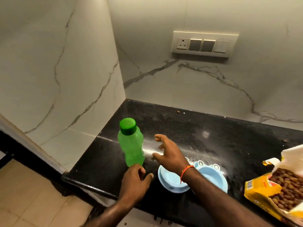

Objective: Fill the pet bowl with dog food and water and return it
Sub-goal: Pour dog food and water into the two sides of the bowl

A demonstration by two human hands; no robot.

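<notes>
Head view: your black counter (pixel 188 128) carries it all. The open dog food bag (pixel 277 181) lies at its right edge, floppy, so support it underneath. The blue pet bowl (pixel 173 182) sits near the front edge, light and rigid; lift by the rim. The green bottle (pixel 132 145) stands tilted, smooth plastic, probably slippery: grasp mid-body. Your left hand (pixel 136 182) touches its base, fingers loose; your right hand (pixel 168 153) hovers spread beside it.
</notes>
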